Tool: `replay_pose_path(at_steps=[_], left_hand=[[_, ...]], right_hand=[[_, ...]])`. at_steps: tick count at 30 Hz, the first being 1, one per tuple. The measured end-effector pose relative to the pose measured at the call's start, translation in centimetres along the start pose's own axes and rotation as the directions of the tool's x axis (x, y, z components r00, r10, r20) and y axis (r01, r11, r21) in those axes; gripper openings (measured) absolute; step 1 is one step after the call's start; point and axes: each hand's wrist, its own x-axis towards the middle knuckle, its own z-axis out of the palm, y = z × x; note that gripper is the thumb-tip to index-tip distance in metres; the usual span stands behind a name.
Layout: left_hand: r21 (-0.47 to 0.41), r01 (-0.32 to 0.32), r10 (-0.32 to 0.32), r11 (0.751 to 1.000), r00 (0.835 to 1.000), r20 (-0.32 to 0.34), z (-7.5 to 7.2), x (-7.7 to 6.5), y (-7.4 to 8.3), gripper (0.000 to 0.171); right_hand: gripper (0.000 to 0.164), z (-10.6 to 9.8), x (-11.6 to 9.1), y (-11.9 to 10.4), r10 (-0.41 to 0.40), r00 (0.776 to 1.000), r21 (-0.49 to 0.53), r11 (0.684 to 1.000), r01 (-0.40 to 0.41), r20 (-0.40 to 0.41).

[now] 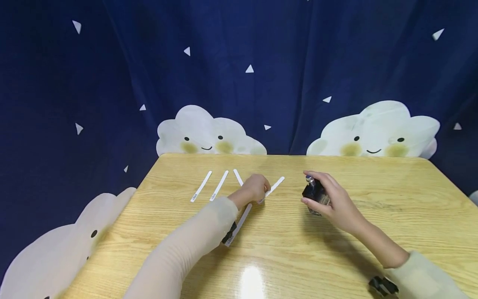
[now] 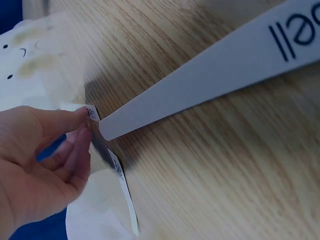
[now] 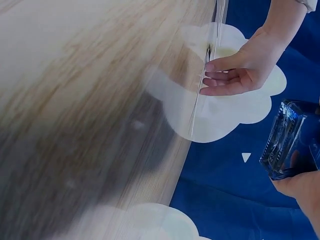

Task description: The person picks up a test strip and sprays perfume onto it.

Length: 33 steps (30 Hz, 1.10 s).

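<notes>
My left hand [image 1: 255, 187] pinches a white paper strip [image 1: 277, 182] between thumb and fingertips, near its printed end, low over the table. In the left wrist view its printed end [image 2: 91, 113] shows at the fingertips. My right hand [image 1: 337, 203] grips a dark glass perfume bottle [image 1: 315, 193] with a silver neck, thumb on one side and fingers on the other. In the right wrist view the bottle [image 3: 287, 142] looks blue and see-through, held above the table. Another printed strip [image 1: 242, 220] lies in front of my left hand, large in the left wrist view.
Left of my left hand, two strips [image 1: 201, 187] [image 1: 219, 185] lie slanted side by side on the wooden table [image 1: 354, 249]. A third strip [image 1: 237, 176] is partly hidden behind that hand. A dark blue curtain [image 1: 284, 83] with white clouds hangs behind the table.
</notes>
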Motion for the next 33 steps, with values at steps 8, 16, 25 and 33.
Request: replay_pose_path(at_steps=[8,16,25,33], left_hand=[[0.045,-0.077,0.075,0.996,0.997,0.029,0.2,-0.2,-0.1,0.024],[0.117,0.007,-0.013,0.993,0.999,0.052,1.0,1.3,-1.1,0.008],[0.114,0.047,-0.059,0.992,0.994,0.096,0.0,-0.1,0.1,0.008],[0.072,0.063,-0.069,0.995,0.993,0.091,-0.1,-0.6,0.4,0.013]], right_hand=[[0.07,0.0,0.0,0.0,-0.008,1.0,0.009,1.0,0.008,-0.003],[0.072,-0.2,0.0,0.1,-0.039,0.999,0.041,0.998,0.039,-0.016],[0.067,-0.1,0.1,-0.1,-0.056,0.998,0.031,0.998,0.056,-0.016],[0.068,-0.3,0.1,-0.1,-0.075,0.997,0.015,0.997,0.075,-0.024]])
